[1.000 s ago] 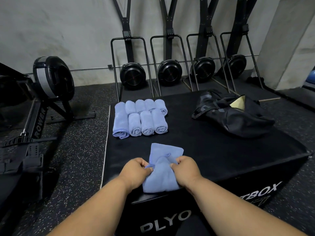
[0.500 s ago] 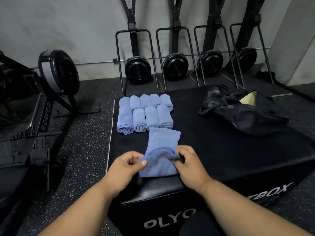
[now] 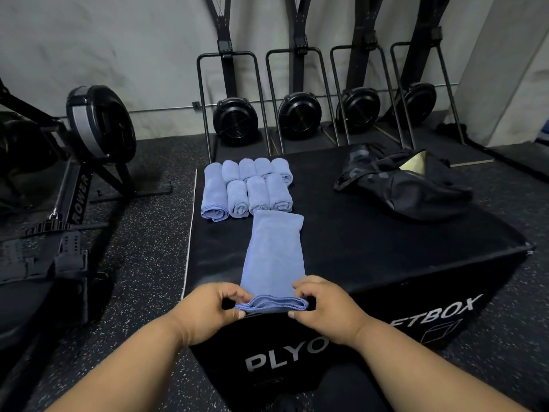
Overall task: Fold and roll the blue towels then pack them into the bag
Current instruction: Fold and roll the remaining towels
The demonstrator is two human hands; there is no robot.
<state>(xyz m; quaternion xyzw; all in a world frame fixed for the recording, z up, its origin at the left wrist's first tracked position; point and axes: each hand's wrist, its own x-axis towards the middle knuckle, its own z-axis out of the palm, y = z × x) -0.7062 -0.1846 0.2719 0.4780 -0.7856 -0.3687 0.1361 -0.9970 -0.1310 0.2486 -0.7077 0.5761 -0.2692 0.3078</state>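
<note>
The left hand (image 3: 212,312) and right hand (image 3: 322,307) each pinch a corner of the folded towel (image 3: 273,254) at the near edge of the plyo box (image 3: 371,248); the strip runs away from them, its far end just short of the rolled towels (image 3: 246,188); bare box top separates it from the bag (image 3: 404,185) at the far right; half a second ago the towel lay shorter and bunched.

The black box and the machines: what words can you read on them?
"PLYO": front of the black box, nearer the left hand.
"ETBOX": same box, right side; its start is hidden by the right hand.
"ROWER": rowing machine rail.
Machine screens by the wall: too small to read.
</note>
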